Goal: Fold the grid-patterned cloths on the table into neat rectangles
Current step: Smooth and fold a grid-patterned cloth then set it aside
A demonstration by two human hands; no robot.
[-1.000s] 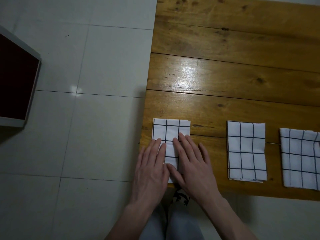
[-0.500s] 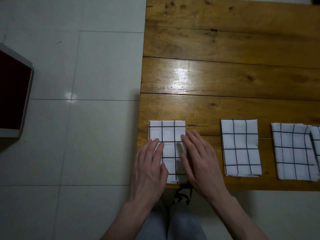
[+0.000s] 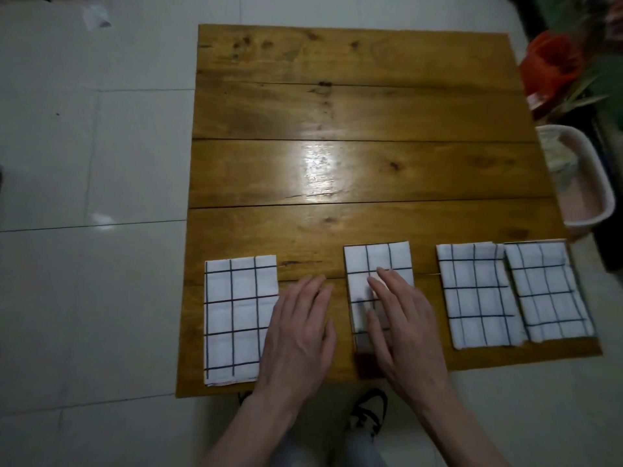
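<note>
Wooden table (image 3: 354,112) has four folded grid cloths along the bottom edge, left hand (image 3: 296,335) flat beside the leftmost cloth (image 3: 236,318), right hand (image 3: 401,318) spread flat on the second cloth (image 3: 377,261).

We find no legible txt, labels, brands, nos. or signs anywhere in the view.
</note>
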